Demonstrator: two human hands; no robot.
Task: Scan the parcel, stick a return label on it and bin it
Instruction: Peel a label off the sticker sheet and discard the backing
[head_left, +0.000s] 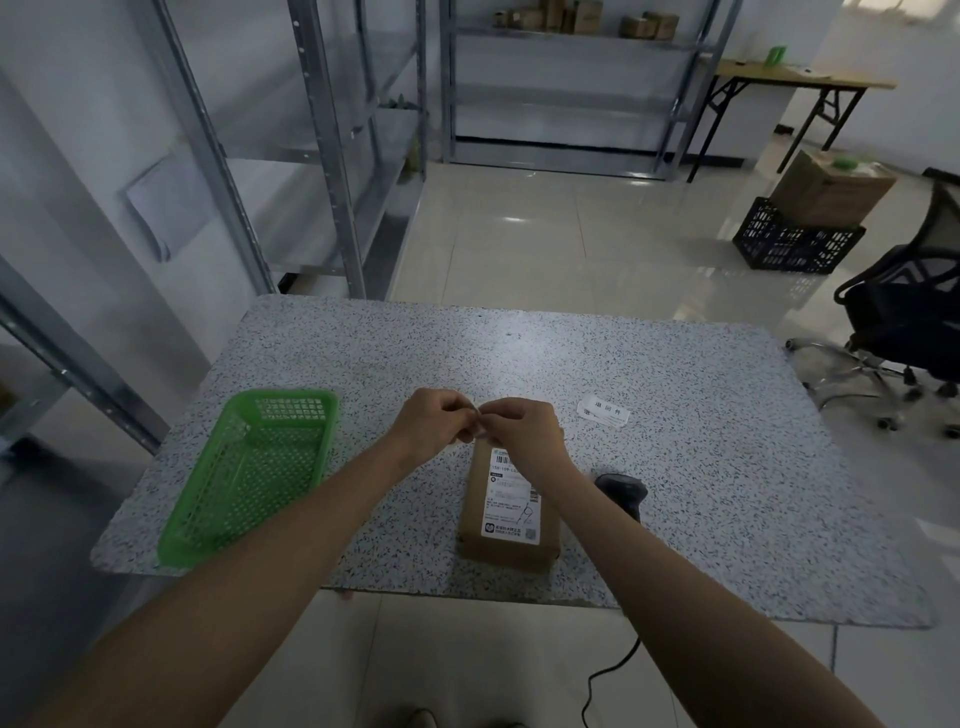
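Observation:
A brown cardboard parcel (506, 512) with a white shipping label on top lies on the speckled table (675, 441), near its front edge. Just above the parcel's far end, my left hand (435, 423) and my right hand (522, 431) meet, both pinching a small white label (479, 415) between their fingertips. More white return labels (604, 412) lie on the table to the right of my hands. A black barcode scanner (621, 491) rests right of the parcel, its cable hanging off the front edge. A green plastic basket (249, 473) stands on the left, empty.
Metal shelving (332, 156) stands behind and to the left of the table. A black office chair (904, 312) is at the right. Farther back are a black crate (795, 244) with a cardboard box on it and a folding table (800, 78).

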